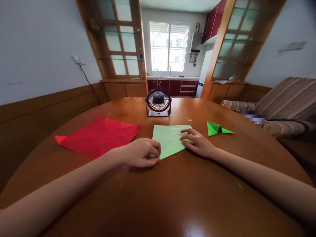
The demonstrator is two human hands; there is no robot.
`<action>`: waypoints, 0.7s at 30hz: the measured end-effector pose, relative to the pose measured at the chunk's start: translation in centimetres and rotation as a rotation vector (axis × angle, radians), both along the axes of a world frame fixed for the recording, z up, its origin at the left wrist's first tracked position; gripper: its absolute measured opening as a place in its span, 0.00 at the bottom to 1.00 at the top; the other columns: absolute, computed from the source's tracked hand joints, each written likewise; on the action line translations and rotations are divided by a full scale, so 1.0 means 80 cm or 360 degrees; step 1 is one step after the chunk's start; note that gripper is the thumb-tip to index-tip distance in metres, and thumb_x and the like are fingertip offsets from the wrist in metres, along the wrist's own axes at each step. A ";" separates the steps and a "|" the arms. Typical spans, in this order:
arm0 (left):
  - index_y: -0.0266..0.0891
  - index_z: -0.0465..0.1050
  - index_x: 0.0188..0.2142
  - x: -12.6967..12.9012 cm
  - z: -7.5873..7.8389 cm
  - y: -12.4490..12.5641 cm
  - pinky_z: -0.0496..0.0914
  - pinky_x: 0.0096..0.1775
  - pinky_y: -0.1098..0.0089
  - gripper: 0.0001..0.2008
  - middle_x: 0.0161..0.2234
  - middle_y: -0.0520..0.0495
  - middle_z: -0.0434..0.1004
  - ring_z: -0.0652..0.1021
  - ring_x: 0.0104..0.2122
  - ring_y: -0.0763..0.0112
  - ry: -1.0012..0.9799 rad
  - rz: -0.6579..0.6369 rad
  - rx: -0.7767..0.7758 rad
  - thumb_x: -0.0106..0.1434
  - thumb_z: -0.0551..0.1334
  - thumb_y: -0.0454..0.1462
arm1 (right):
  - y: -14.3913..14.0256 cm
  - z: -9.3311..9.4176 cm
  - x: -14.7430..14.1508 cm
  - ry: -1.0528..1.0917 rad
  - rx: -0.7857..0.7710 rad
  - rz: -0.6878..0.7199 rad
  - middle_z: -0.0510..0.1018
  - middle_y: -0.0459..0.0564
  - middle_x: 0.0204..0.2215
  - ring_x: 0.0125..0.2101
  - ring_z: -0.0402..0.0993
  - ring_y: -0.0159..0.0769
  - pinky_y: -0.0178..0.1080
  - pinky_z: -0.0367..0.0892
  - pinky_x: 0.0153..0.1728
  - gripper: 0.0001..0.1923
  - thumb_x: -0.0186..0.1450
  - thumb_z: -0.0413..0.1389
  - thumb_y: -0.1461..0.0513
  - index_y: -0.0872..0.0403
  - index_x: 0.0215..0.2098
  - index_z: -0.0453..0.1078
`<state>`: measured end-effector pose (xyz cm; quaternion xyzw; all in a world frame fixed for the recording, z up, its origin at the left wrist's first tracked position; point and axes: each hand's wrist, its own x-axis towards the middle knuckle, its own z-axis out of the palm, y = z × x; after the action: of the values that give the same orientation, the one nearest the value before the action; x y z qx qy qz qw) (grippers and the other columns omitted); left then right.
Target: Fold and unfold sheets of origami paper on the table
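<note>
A light green sheet of paper (169, 140) lies on the wooden table in front of me. My left hand (143, 152) is at its near left corner, fingers curled in, with thumb and index finger closed at the paper's edge. On the sheet's right side rests my right hand (197, 142), its fingers apart and lying on the surface. To the left is a creased red sheet of paper (103, 135), partly behind my left forearm. A folded bright green paper piece (214, 128) stands on the table beyond my right hand.
A small purple desk fan (158, 101) stands on the round wooden table (172, 197) behind the light green paper. A striped armchair (283, 102) is at the right. Farther back are wooden cabinets and a kitchen window.
</note>
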<state>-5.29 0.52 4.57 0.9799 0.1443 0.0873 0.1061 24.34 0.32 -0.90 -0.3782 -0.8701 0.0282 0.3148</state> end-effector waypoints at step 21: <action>0.38 0.75 0.48 -0.006 -0.043 0.005 0.68 0.42 0.63 0.19 0.41 0.41 0.76 0.76 0.38 0.63 -0.0030 0.0352 0.0647 0.72 0.48 0.42 | 0.010 0.009 0.012 0.1134 -0.0834 0.0000 0.79 0.50 0.24 0.26 0.76 0.38 0.42 0.70 0.35 0.26 0.68 0.46 0.45 0.56 0.33 0.75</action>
<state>-5.80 0.90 1.11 0.9585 0.2294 0.1348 -0.1023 25.33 1.11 -0.21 -0.4119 -0.6707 0.3766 0.4885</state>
